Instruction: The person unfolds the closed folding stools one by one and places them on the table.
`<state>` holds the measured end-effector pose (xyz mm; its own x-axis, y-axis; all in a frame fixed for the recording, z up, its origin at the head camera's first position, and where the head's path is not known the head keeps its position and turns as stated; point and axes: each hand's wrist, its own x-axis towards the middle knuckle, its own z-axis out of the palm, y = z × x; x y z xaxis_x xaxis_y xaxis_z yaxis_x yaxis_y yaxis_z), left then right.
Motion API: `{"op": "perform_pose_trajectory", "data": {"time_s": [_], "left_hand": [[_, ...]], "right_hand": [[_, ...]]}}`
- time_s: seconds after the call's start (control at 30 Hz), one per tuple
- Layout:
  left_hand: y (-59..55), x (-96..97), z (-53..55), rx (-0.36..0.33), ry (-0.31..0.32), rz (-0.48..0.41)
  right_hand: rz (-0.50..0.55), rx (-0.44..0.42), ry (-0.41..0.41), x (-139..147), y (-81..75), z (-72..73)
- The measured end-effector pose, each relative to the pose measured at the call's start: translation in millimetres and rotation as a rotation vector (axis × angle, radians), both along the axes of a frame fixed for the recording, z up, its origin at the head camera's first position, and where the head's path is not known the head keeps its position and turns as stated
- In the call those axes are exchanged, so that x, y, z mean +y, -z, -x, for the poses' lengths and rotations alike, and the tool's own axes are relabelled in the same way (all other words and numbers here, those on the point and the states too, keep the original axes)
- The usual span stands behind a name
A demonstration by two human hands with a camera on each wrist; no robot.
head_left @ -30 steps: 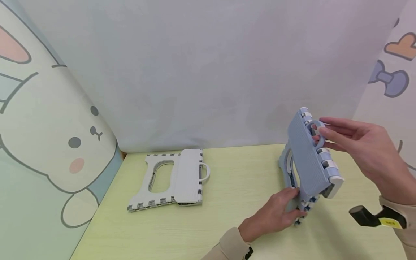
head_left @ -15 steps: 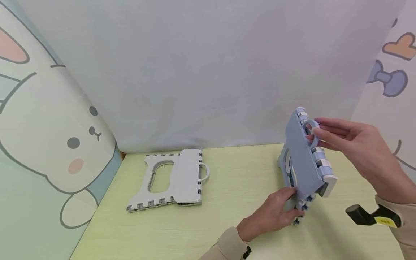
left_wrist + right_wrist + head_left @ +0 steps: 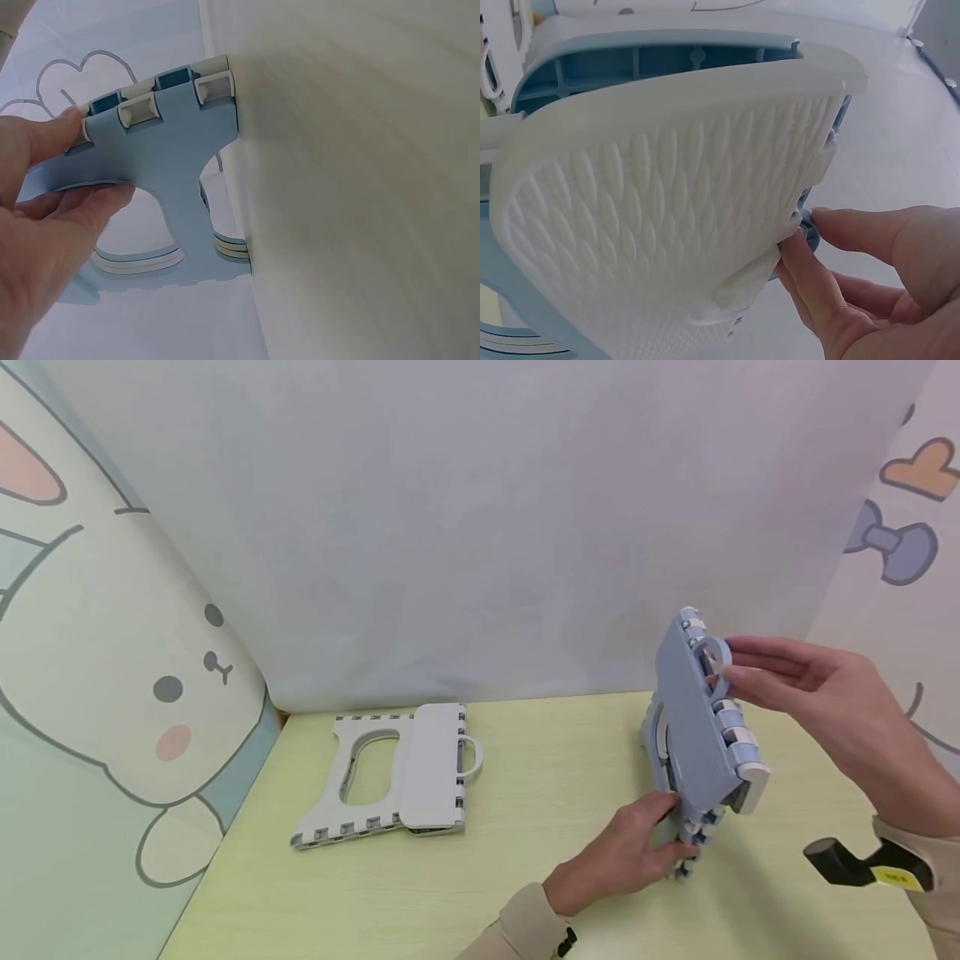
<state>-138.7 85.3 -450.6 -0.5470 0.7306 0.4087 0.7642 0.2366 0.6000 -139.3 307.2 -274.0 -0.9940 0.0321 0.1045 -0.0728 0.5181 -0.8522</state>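
Note:
A folded blue-and-white step stool (image 3: 693,718) stands on edge at the right of the table, tilted. My left hand (image 3: 618,852) grips its lower leg frame, thumb on the toothed edge and fingers through the oval opening, as the left wrist view of the blue leg panel (image 3: 176,142) shows. Up at the seat, my right hand (image 3: 832,702) pinches the blue carrying loop (image 3: 722,660). In the right wrist view, the white textured seat half (image 3: 660,172) lies against the blue half (image 3: 660,64), with a gap along their top edge.
A second folding stool, white (image 3: 431,768), lies flat on the pale yellow table (image 3: 555,760) at the left, its loop pointing right. Behind the table rises a plain pale backdrop (image 3: 480,527). Cartoon-printed panels (image 3: 105,668) flank both sides.
The upper part of the blue stool has shifted slightly left, along with my right hand on its loop. My left hand keeps its grip almost in place. The white stool stays still.

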Motion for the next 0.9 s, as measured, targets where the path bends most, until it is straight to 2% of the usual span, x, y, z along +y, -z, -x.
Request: {"op": "perform_pose_trajectory", "data": {"time_s": [0.13, 0.3, 0.5, 0.73, 0.9], "left_hand": [[0.3, -0.8, -0.4, 0.014, -0.009, -0.002], [-0.1, -1.5, -0.9, 0.001, -0.005, -0.012], [-0.8, -1.9, -1.0, -0.019, 0.006, -0.016], [-0.2, -1.7, -0.9, 0.007, 0.01, -0.025], [0.3, -1.3, -1.3, 0.002, 0.01, -0.025]], "right_hand": [[-0.027, 0.026, -0.005, 1.3, 3.4, -3.8], [-0.006, 0.058, -0.025, 4.1, 8.2, -6.5], [-0.027, 0.046, 0.002, 7.1, 12.0, -10.6], [-0.035, 0.037, 0.024, 11.3, 19.1, -13.6], [-0.059, 0.039, 0.033, 14.0, 24.5, -15.4]]}}
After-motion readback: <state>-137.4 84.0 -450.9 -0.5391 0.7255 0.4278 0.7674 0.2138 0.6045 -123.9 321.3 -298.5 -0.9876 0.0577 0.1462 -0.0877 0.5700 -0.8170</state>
